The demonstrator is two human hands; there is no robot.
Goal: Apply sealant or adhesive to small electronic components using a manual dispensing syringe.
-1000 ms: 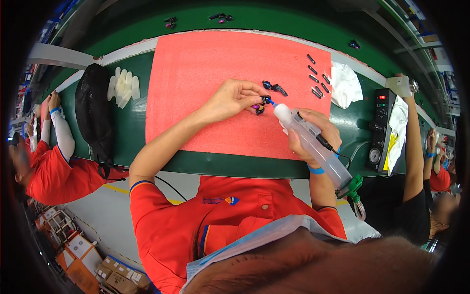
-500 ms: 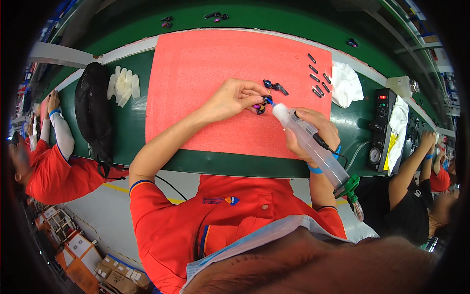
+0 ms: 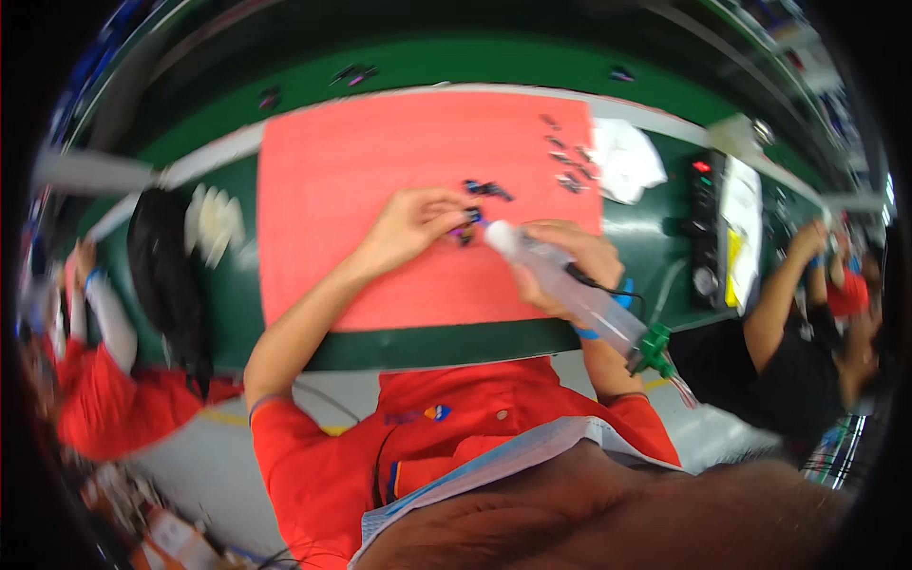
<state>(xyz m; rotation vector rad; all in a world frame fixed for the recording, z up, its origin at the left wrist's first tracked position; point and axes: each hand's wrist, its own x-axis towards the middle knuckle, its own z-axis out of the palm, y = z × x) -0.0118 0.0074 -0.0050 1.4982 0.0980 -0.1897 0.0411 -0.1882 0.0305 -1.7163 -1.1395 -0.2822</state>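
**Fiddly work over a flat pink foam mat (image 3: 332, 180)**

So the bare left hand (image 3: 415, 228) is pinching a tiny glossy black-and-purple part (image 3: 472, 217) over the mat, thumb and fingertips closing on it. The bare right hand (image 3: 579, 256) is gripping a chunky translucent plastic syringe with a green cap (image 3: 594, 312), its white nozzle (image 3: 503, 239) pointing at the part. Blur's hiding whether they're touching.

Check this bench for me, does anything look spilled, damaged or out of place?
Nothing clearly stands out. The untidiest thing is the white cloth, crumpled at the right edge of the pink mat. No spill shows around the syringe in the right hand, though blur could hide fine damage.
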